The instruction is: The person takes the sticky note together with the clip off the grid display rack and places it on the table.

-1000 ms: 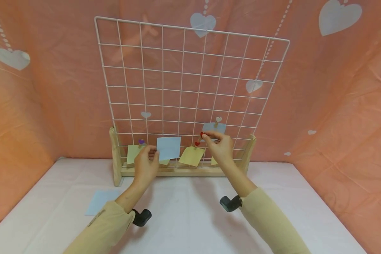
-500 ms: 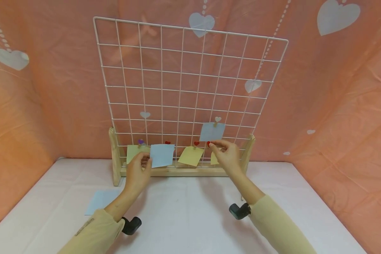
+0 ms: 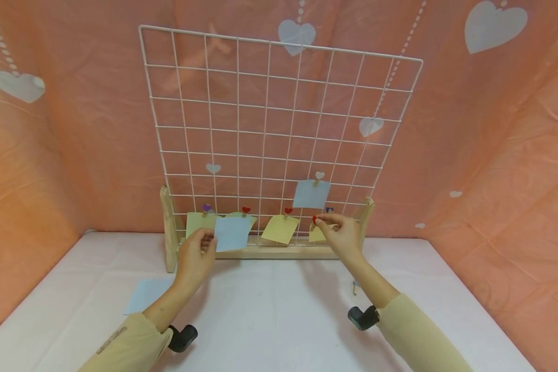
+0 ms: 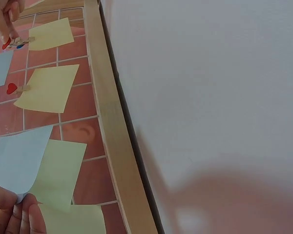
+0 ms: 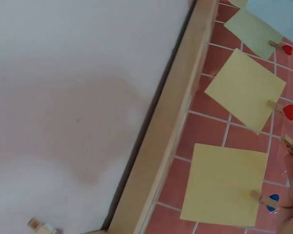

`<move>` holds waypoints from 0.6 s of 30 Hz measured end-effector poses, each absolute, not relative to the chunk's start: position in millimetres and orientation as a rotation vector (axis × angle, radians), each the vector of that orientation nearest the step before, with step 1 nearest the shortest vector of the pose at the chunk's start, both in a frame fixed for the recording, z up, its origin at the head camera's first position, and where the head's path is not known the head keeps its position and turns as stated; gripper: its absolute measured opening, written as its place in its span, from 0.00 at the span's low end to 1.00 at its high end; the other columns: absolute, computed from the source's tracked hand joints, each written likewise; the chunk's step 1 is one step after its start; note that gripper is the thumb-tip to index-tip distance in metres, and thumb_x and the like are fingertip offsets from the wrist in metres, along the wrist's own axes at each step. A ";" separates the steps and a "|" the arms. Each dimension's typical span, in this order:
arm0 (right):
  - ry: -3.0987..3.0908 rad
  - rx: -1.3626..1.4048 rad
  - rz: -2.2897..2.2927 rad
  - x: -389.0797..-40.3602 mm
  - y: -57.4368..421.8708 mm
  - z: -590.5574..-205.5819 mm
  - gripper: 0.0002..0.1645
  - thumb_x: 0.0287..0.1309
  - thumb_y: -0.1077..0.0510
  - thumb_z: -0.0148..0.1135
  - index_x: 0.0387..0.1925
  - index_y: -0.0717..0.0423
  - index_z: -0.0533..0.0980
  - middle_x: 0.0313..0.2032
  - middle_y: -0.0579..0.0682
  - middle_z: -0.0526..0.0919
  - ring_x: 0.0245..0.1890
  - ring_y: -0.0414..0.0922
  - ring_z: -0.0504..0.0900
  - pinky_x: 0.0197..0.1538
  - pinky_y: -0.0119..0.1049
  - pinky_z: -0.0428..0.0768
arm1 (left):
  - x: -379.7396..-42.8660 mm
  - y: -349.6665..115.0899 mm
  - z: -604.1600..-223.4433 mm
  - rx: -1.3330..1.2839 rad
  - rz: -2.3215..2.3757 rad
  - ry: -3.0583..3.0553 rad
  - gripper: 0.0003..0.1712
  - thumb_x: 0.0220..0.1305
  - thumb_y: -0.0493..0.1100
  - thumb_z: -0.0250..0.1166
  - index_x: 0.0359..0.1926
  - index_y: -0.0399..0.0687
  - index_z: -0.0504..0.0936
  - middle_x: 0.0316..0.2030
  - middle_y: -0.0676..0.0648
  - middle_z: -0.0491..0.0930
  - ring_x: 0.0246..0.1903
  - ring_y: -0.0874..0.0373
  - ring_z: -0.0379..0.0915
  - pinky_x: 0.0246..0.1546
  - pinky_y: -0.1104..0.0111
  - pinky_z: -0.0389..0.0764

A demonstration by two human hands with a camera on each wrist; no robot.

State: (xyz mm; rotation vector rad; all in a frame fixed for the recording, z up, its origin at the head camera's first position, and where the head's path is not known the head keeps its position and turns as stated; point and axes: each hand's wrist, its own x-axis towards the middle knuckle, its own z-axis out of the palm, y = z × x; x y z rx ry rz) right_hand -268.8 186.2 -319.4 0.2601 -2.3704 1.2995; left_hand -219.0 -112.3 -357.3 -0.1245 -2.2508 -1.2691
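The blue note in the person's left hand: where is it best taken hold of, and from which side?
The blue note is probably best pinched at its left edge in the head view, coming from the left, as the left hand does: it is a thin, slightly bent sheet, and this leaves its top edge uncovered.

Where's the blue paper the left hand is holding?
In the head view, the blue paper is just left of the middle, pinched at its edge by the left hand. The left wrist view shows it partly covering a green note.
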 end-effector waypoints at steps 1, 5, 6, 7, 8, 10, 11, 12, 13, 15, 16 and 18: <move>-2.373 0.262 1.299 -268.2 187.6 -320.8 0.10 0.57 0.58 0.66 0.38 0.61 0.84 0.37 0.60 0.86 0.11 0.31 0.63 0.16 0.26 0.61 | -218.0 -113.0 -357.9 -0.124 -1.270 -2.258 0.07 0.62 0.28 0.57 0.40 0.27 0.78 0.35 0.35 0.80 0.35 0.46 0.77 0.36 0.71 0.78; -2.411 0.257 1.290 -263.7 193.7 -325.2 0.11 0.57 0.59 0.66 0.40 0.61 0.84 0.38 0.60 0.86 0.11 0.32 0.63 0.17 0.26 0.61 | -212.9 -117.3 -360.0 -0.119 -1.287 -2.283 0.07 0.63 0.28 0.56 0.41 0.28 0.77 0.36 0.35 0.79 0.37 0.46 0.77 0.35 0.75 0.77; -2.423 0.250 1.289 -262.4 195.2 -326.4 0.11 0.57 0.59 0.66 0.40 0.61 0.84 0.38 0.60 0.86 0.12 0.32 0.64 0.18 0.26 0.62 | -211.6 -118.6 -360.6 -0.118 -1.285 -2.290 0.07 0.64 0.28 0.56 0.42 0.29 0.77 0.36 0.35 0.79 0.37 0.47 0.76 0.35 0.76 0.77; -2.435 0.239 1.281 -261.6 197.0 -328.0 0.11 0.57 0.59 0.66 0.40 0.61 0.84 0.37 0.59 0.87 0.13 0.33 0.63 0.18 0.26 0.61 | -210.7 -119.7 -361.2 -0.119 -1.283 -2.296 0.07 0.64 0.28 0.56 0.42 0.29 0.77 0.36 0.36 0.79 0.36 0.47 0.76 0.35 0.76 0.77; -2.447 0.231 1.265 -260.7 198.7 -329.5 0.11 0.57 0.59 0.66 0.40 0.60 0.84 0.37 0.59 0.87 0.16 0.33 0.66 0.20 0.26 0.63 | -209.5 -121.1 -361.9 -0.120 -1.280 -2.300 0.07 0.64 0.28 0.56 0.42 0.29 0.77 0.35 0.36 0.79 0.36 0.48 0.76 0.35 0.76 0.76; -2.470 0.204 1.235 -259.1 202.4 -333.0 0.11 0.57 0.58 0.66 0.40 0.59 0.84 0.37 0.57 0.87 0.22 0.35 0.72 0.24 0.26 0.68 | -207.2 -123.9 -363.4 -0.119 -1.263 -2.313 0.08 0.63 0.28 0.56 0.42 0.29 0.78 0.35 0.37 0.80 0.35 0.49 0.76 0.35 0.75 0.76; -2.480 0.196 1.217 -258.2 204.3 -334.8 0.11 0.57 0.57 0.66 0.39 0.59 0.84 0.37 0.57 0.87 0.25 0.37 0.74 0.26 0.27 0.70 | -206.3 -125.2 -364.4 -0.120 -1.258 -2.320 0.08 0.63 0.28 0.56 0.42 0.29 0.78 0.34 0.37 0.80 0.35 0.49 0.75 0.35 0.74 0.76; -2.488 0.185 1.201 -257.4 206.2 -336.4 0.11 0.57 0.57 0.66 0.39 0.59 0.84 0.37 0.56 0.87 0.29 0.39 0.77 0.29 0.28 0.72 | -205.4 -126.6 -365.4 -0.119 -1.251 -2.326 0.08 0.63 0.28 0.56 0.42 0.29 0.78 0.34 0.37 0.80 0.35 0.49 0.75 0.35 0.74 0.76; -2.494 0.180 1.186 -257.0 207.9 -337.9 0.11 0.57 0.56 0.66 0.39 0.59 0.85 0.37 0.56 0.87 0.30 0.41 0.79 0.31 0.29 0.73 | -204.6 -128.2 -366.5 -0.114 -1.244 -2.332 0.08 0.63 0.29 0.56 0.42 0.29 0.78 0.34 0.37 0.80 0.35 0.49 0.76 0.35 0.74 0.76; -2.507 0.169 1.169 -255.3 211.2 -340.1 0.12 0.58 0.56 0.66 0.40 0.59 0.84 0.37 0.56 0.87 0.33 0.45 0.81 0.32 0.32 0.75 | -202.9 -131.4 -369.0 -0.107 -1.234 -2.338 0.08 0.63 0.29 0.57 0.42 0.29 0.78 0.34 0.37 0.80 0.34 0.49 0.76 0.34 0.74 0.76; -2.513 0.166 1.164 -254.4 212.5 -341.0 0.12 0.58 0.56 0.66 0.40 0.59 0.84 0.37 0.57 0.87 0.33 0.46 0.81 0.33 0.32 0.75 | -202.2 -132.8 -370.2 -0.109 -1.232 -2.339 0.08 0.62 0.29 0.57 0.42 0.29 0.78 0.34 0.37 0.80 0.34 0.49 0.76 0.34 0.74 0.77; -2.526 0.150 1.153 -253.2 215.0 -342.5 0.12 0.58 0.55 0.66 0.40 0.58 0.84 0.38 0.56 0.87 0.34 0.47 0.82 0.34 0.32 0.76 | -201.1 -135.2 -372.7 -0.112 -1.219 -2.333 0.08 0.62 0.28 0.57 0.41 0.29 0.78 0.34 0.37 0.80 0.34 0.49 0.76 0.34 0.73 0.77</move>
